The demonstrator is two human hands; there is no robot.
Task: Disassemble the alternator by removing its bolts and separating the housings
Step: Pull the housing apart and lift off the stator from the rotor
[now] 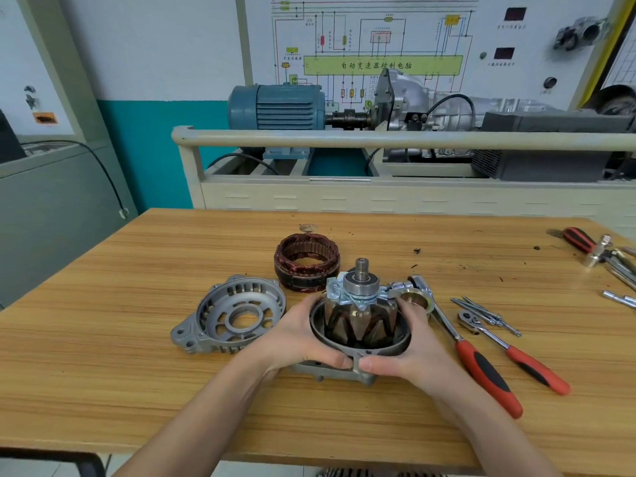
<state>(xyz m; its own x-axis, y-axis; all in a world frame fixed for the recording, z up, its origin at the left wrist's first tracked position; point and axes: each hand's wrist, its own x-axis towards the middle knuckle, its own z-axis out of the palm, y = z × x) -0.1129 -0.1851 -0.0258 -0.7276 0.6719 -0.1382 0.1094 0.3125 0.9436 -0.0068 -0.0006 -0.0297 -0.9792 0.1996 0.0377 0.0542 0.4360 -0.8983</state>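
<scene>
Far left on the bench [103, 339]: one removed housing [229, 315] lies on its own, hollow side up. Just behind and to its right, the stator [307, 263], copper windings showing, stands free and apart from the rest.

Centre: the second housing [358, 352] sits on the bench with the rotor [359, 304] upright in it, shaft up. The left hand [296, 335] grasps the housing's left rim, fingers curled round it; the right hand [409, 349] grasps the right rim likewise, thumbs meeting at the front.

Judged step: late. Housings are already separated; the rotor remains to be freed. The next move likely calls for steadying the housing and drawing the rotor straight up.

Right: two ratchets [481, 363] with red-black handles, and long bolts [488, 315] lying loose.

Wall board [382, 65] reads 自动变速器控制电脑.
</scene>
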